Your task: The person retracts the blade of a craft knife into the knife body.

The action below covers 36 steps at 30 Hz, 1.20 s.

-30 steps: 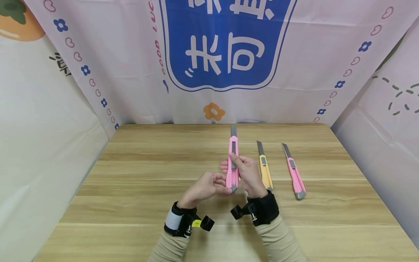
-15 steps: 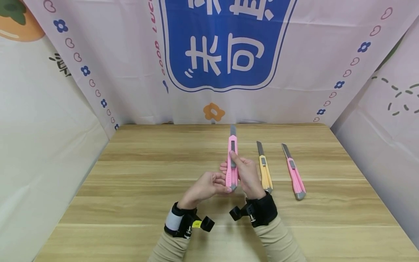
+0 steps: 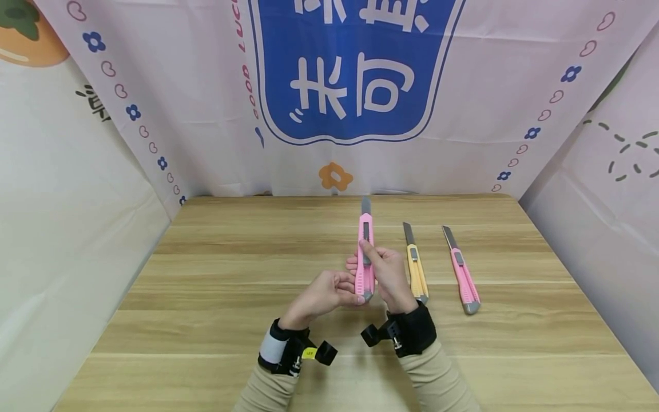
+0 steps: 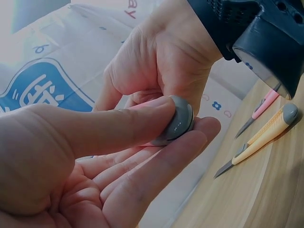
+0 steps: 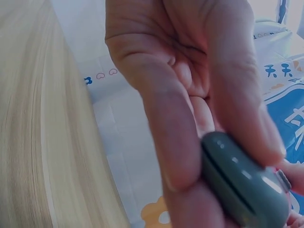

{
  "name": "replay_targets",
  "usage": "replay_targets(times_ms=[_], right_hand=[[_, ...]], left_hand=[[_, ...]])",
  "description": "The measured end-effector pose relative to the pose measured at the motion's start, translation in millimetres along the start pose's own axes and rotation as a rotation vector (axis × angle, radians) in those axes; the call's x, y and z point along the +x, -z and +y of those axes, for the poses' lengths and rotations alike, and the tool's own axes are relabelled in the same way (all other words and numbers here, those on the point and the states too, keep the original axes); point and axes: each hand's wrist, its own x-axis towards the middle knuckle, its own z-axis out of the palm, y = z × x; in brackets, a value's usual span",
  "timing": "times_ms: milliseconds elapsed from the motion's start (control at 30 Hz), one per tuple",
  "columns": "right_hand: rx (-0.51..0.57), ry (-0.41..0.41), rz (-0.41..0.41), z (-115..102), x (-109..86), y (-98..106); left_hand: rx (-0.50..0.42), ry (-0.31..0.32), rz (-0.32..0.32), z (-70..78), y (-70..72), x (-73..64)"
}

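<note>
In the head view a pink utility knife (image 3: 365, 229) is held upright over the table, its grey blade pointing to the far edge. My right hand (image 3: 393, 279) grips its body, with the thumb lying on the front by the grey slider. At the lower end, my left hand (image 3: 324, 294) pinches the grey end cap (image 4: 181, 122) between thumb and fingers, as the left wrist view shows. The same cap fills the lower right of the right wrist view, close to the right fingers (image 5: 173, 137). Part of the knife's body is hidden behind the right thumb.
Right of my hands lie a yellow utility knife (image 3: 418, 272) and another pink utility knife (image 3: 465, 277), both with blades out and pointing away. The wooden table (image 3: 216, 257) ends at a printed cloth (image 3: 206, 131) hanging behind it; cloth walls flank both sides.
</note>
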Motion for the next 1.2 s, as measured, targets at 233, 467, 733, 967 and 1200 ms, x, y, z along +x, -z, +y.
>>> replay_targets(times_ms=[233,467,733,967,1200], right_hand=[[-0.008,0.017,-0.033,-0.2,-1.1,1.3],[-0.004,0.033,-0.040,1.6,0.0,1.2],[0.012,-0.008,-0.008,2.6,0.3,-1.6],[0.006,-0.050,-0.002,4.5,1.3,-4.1],[-0.002,-0.030,0.008,5.9,1.0,-5.1]], left_hand=[[-0.013,0.010,0.000,0.8,0.7,-1.6],[-0.012,0.007,0.009,1.2,1.9,-2.9],[-0.015,0.008,0.010,0.6,2.7,-2.3],[-0.016,-0.005,0.024,0.4,3.3,-2.0],[-0.009,-0.006,0.036,-0.3,3.2,-2.1]])
